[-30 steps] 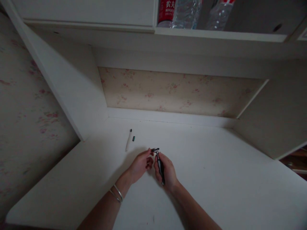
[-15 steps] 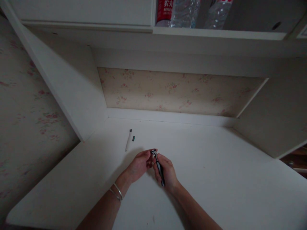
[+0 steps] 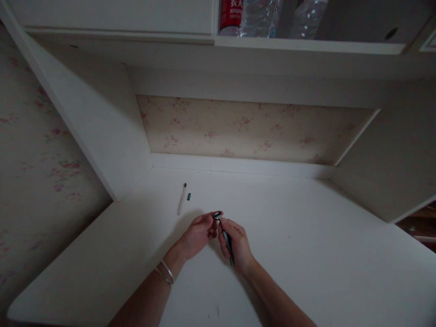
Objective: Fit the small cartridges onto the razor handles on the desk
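Right hand (image 3: 241,245) grips razor (image 3: 228,244), left hand (image 3: 197,237) pinching its top. Toothbrush (image 3: 181,200), small dark-green piece (image 3: 189,196) beyond on white desk (image 3: 306,254).

Open tabletop (image 3: 316,236) right of hands (image 3: 240,245), toothbrush (image 3: 181,200) ahead-left

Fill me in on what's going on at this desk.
A person's right hand holds a razor by its handle, while the left hand has its fingers at the razor's head, above the white desk. Beyond the left hand, a white toothbrush lies on the desk, with a small dark green piece just right of it.
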The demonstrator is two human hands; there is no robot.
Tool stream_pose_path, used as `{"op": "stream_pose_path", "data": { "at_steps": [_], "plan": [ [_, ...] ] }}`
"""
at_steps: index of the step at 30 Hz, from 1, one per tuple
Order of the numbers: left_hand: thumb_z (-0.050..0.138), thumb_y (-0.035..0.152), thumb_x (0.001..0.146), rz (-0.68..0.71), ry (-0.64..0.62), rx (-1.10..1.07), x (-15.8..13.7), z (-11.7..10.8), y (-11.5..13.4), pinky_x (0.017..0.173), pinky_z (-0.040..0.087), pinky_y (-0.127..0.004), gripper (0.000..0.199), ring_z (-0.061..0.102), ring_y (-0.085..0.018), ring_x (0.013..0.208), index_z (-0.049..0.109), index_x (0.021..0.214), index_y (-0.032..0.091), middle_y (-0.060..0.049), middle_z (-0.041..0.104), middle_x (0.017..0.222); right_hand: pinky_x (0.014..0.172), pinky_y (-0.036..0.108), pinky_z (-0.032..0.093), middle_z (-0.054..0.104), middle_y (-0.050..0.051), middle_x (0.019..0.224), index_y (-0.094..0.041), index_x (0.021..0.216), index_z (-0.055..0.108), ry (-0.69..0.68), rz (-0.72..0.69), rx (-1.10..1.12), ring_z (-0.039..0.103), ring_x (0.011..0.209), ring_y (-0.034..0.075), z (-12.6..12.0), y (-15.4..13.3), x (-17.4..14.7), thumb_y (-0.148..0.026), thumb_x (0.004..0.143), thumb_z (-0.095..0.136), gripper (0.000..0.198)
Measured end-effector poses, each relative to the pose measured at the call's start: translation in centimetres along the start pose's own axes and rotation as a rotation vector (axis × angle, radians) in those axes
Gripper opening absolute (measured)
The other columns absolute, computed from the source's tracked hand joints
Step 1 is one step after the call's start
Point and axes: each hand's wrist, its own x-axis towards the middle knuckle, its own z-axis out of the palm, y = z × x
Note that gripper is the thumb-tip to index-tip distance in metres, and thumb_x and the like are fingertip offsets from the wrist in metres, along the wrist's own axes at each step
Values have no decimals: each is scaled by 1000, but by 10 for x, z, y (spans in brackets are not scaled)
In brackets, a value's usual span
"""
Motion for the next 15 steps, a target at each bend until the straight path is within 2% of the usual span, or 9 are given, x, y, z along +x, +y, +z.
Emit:
{"op": "stream_pose_path", "data": {
  "at_steps": [3, 6, 10, 12, 15],
  "plan": [
    [72, 35, 76, 37, 32, -32, 1, 3, 3, 61, 36, -23, 35, 45, -9, 62, 68, 102, 12, -2, 55, 74, 28, 19, 14, 45, -6, 41, -17, 68, 54, 23, -12, -3, 30, 27, 6, -2, -1, 1, -53, 85, 56, 41],
    [75, 35, 73, 99, 104, -64, 2, 6, 7, 57, 35, -22, 34, 41, -7, 60, 68, 98, 13, -1, 53, 79, 32, 18, 19, 46, -5, 46, -16, 79, 59, 59, -48, -21, 32, 32, 6, -9, -5, 3, -53, 86, 52, 39],
    [74, 32, 74, 141, 148, -48, 2, 9, 8, 54, 32, -21, 29, 38, -5, 57, 67, 97, 15, 1, 49, 80, 38, 19, 27, 49, -4, 53, -16, 89, 64, 145, -146, -77, 37, 39, 8, -23, -13, 11, -44, 85, 48, 32],
    [74, 31, 74, 144, 145, -32, 1, 8, 6, 53, 31, -20, 29, 38, -5, 57, 66, 98, 16, 1, 48, 80, 40, 20, 30, 53, -2, 58, -16, 88, 65, 206, -153, -210, 41, 42, 9, -34, -18, 16, -39, 83, 50, 28],
    [74, 31, 74, 146, 120, -8, 2, 7, 4, 52, 30, -20, 32, 38, -4, 55, 65, 100, 17, 1, 47, 80, 42, 22, 33, 60, 1, 64, -15, 87, 68, 277, -87, -525, 49, 47, 12, -61, -23, 23, -37, 82, 54, 27]
  ]
}}
